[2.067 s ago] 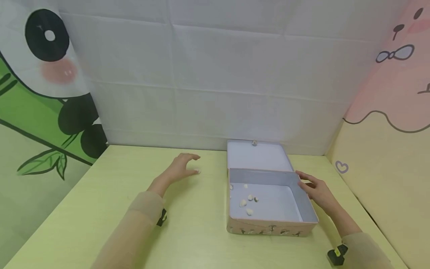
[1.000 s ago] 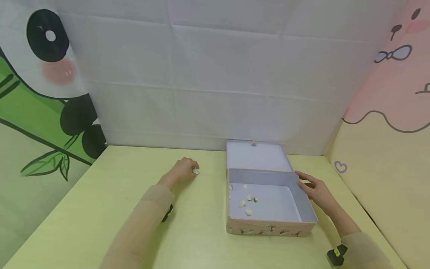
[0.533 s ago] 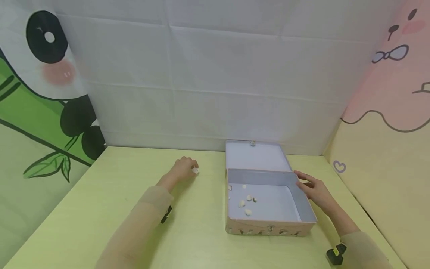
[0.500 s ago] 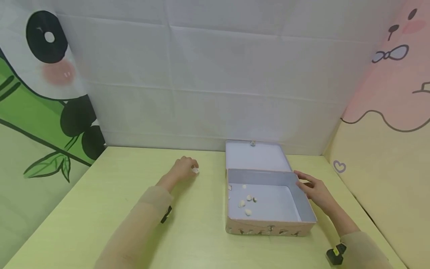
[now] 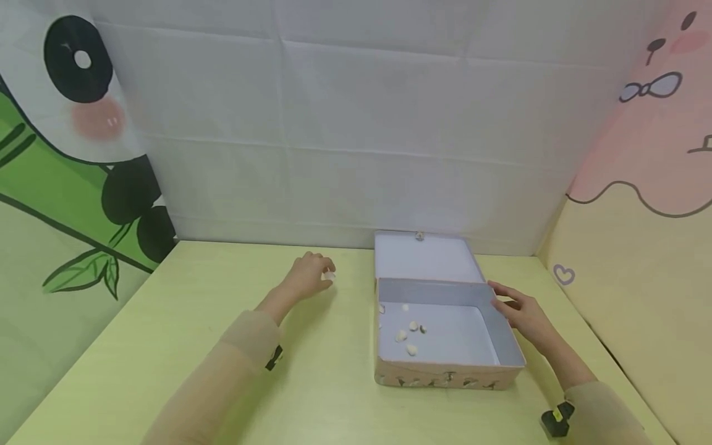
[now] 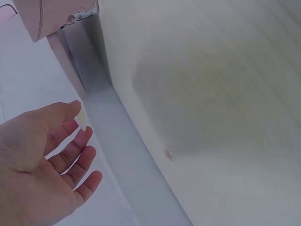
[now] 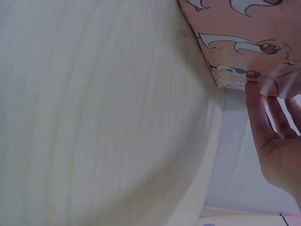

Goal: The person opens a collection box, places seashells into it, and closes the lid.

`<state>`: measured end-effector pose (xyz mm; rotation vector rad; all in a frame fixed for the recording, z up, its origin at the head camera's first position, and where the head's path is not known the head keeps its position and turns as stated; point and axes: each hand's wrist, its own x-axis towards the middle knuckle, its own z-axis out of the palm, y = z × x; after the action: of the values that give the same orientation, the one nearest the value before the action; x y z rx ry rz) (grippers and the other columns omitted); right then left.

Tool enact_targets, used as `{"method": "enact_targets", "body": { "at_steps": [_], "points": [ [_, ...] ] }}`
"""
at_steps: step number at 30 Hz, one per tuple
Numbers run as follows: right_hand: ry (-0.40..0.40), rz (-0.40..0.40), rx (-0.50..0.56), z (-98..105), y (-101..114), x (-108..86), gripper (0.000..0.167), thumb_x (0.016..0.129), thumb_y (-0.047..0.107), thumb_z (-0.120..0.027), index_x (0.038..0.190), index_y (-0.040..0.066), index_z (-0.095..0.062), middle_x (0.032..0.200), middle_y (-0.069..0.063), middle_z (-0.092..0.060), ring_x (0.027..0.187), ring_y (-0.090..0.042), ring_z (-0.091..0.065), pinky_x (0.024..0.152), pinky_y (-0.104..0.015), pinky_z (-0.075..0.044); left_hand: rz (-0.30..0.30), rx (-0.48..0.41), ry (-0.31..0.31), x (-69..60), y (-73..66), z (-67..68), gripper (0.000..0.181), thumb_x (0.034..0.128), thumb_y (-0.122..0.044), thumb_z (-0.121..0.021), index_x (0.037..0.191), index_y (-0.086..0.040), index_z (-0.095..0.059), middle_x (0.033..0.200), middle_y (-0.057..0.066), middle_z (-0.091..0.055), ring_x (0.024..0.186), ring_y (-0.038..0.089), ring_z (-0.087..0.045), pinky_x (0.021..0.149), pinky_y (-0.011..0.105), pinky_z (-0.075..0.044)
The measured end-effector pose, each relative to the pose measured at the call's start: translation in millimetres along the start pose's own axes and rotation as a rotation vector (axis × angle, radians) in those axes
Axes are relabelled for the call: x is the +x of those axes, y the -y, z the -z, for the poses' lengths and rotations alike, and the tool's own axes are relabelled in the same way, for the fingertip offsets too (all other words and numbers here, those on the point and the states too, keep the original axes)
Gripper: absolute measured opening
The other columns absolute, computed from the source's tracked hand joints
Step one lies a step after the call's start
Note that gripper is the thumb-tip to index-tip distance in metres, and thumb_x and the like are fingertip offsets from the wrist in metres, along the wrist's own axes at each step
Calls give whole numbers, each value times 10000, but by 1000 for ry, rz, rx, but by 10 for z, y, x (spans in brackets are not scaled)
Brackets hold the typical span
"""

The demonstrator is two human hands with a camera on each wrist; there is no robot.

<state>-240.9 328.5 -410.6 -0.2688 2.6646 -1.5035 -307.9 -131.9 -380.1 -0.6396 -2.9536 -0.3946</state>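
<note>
My left hand (image 5: 305, 276) pinches a small white seashell (image 6: 82, 119) between thumb and forefinger, a little above the table; the other fingers are loosely bent. Another shell (image 6: 170, 153) lies on the table in the left wrist view; I cannot make it out in the head view. To the right stands a pink patterned box (image 5: 419, 375) with a pale lining, its lid (image 5: 427, 259) swung back. Several small shells (image 5: 402, 335) lie in its left part. With mostly straight fingers, my right hand (image 5: 525, 315) touches the box's right side near the back corner.
The pale yellow table (image 5: 328, 383) extends left and in front of the box. A white cloth backdrop (image 5: 356, 123) rises behind the table, close to the lid. Painted panels stand at the left and the right (image 5: 639, 296).
My left hand's fingers, spread apart at first, have come together on a shell at the table. It has since risen slightly and shifted right with the shell. The right hand stays at the box.
</note>
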Motion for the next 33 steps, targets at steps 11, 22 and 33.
{"method": "enact_targets", "body": {
  "at_steps": [11, 22, 33],
  "points": [
    [-1, 5, -15, 9, -25, 9, 551, 980, 306, -508, 1454, 72, -351, 1435, -263, -356, 1084, -246, -544, 704, -265, -526, -5, -43, -96, -112, -250, 164, 203, 825, -206, -709, 1008, -120, -690, 921, 12, -654, 942, 248, -538, 788, 423, -437],
    [-2, 3, -20, 2, -22, 2, 556, 979, 317, -506, 1453, 70, -351, 1434, -263, -356, 1047, -179, -554, 708, -253, -531, -31, -82, -191, -247, -553, 310, 237, 797, -232, -749, 993, -109, -696, 938, 13, -659, 967, 242, -536, 793, 418, -433],
    [-2, 5, -12, -3, -47, 14, 556, 979, 311, -507, 1454, 70, -348, 1436, -262, -355, 1057, -179, -557, 712, -248, -533, -132, -196, -311, -350, -833, 265, 216, 762, -190, -783, 939, -116, -685, 889, -16, -631, 910, 206, -517, 786, 393, -422]
  ]
}}
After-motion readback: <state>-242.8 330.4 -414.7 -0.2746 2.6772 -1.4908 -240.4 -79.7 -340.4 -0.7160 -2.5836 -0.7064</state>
